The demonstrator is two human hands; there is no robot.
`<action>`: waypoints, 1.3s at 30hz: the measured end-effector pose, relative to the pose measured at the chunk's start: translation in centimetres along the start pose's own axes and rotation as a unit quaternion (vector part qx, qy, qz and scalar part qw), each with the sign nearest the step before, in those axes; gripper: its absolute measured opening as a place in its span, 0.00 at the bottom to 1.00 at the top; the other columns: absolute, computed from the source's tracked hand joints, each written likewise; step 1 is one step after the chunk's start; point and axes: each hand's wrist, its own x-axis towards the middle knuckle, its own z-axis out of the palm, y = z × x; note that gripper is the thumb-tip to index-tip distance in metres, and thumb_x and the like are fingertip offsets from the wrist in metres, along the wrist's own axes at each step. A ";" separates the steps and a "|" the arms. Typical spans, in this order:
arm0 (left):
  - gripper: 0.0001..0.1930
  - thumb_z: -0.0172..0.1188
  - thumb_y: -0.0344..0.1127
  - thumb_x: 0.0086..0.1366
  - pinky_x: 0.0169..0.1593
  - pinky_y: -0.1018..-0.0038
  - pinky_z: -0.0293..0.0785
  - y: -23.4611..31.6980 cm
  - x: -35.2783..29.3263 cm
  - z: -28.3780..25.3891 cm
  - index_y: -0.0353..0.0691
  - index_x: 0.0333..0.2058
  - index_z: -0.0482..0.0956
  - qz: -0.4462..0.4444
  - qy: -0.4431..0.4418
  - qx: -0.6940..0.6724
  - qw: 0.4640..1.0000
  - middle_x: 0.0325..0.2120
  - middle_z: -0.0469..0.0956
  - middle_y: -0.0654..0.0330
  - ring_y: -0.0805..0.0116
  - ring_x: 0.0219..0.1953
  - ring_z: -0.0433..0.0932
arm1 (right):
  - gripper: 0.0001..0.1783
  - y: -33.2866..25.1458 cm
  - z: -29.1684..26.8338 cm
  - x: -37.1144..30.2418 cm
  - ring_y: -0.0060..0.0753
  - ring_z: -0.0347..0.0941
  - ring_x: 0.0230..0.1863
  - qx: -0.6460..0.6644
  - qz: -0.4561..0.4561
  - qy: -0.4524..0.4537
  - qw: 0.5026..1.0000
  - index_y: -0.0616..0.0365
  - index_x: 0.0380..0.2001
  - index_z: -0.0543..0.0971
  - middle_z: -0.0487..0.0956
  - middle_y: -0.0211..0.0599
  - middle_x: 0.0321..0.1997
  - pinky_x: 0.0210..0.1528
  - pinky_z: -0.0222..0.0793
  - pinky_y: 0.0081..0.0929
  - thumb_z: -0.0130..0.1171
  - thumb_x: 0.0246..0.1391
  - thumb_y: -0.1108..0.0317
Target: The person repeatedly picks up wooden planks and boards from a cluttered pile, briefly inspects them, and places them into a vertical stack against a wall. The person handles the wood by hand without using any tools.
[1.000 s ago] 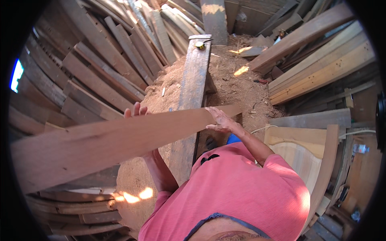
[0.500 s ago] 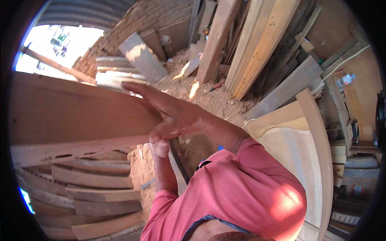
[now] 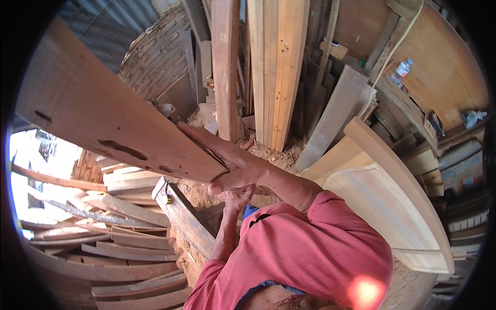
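At the near end of the long brown plank [image 3: 108,119], both hands meet: the right hand [image 3: 227,160] lies flat over the plank's end, fingers stretched along its face and thumb curled under, so it clamps the board, while the left hand [image 3: 238,197] comes up just below it, pressed under the same end (whether its fingers close on the wood I cannot tell). From this grip the plank runs up and to the left, its long axis slanting away above the dark beam [image 3: 183,217] and the stacked curved boards [image 3: 124,248].
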 end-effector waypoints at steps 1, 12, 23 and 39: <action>0.25 0.72 0.48 0.60 0.56 0.54 0.76 0.0 0.8 0.2 0.39 0.51 0.82 0.003 -0.006 -0.006 1.000 0.50 0.83 0.50 0.48 0.53 0.81 | 0.74 -0.5 -0.5 -0.1 0.45 0.43 0.83 0.028 0.008 0.010 1.000 0.60 0.80 0.46 0.52 0.51 0.81 0.81 0.37 0.39 0.80 0.40 0.42; 0.80 0.85 0.44 0.43 0.72 0.56 0.61 -2.9 10.2 0.2 0.29 0.73 0.21 0.053 -0.139 -0.202 0.968 0.69 0.51 0.36 0.43 0.71 0.58 | 0.60 -1.8 -5.3 1.5 0.32 0.69 0.65 -0.018 0.007 0.226 0.974 0.68 0.71 0.65 0.74 0.41 0.65 0.67 0.62 0.30 0.80 0.41 0.48; 0.82 0.86 0.48 0.42 0.80 0.56 0.36 4.2 27.3 -2.2 0.23 0.73 0.22 0.313 -0.313 -0.181 0.878 0.76 0.30 0.29 0.41 0.80 0.31 | 0.45 -4.1 -8.3 7.4 0.23 0.77 0.45 -0.224 -0.147 0.459 0.847 0.64 0.64 0.72 0.81 0.31 0.49 0.44 0.74 0.23 0.78 0.45 0.55; 0.85 0.89 0.42 0.39 0.79 0.60 0.41 11.8 41.9 13.1 0.34 0.75 0.20 0.403 -0.374 -0.244 0.799 0.79 0.35 0.43 0.55 0.81 0.36 | 0.50 -8.7 -23.9 1.0 0.30 0.76 0.53 -0.292 -0.216 0.576 0.733 0.57 0.64 0.69 0.77 0.32 0.56 0.54 0.75 0.32 0.84 0.43 0.52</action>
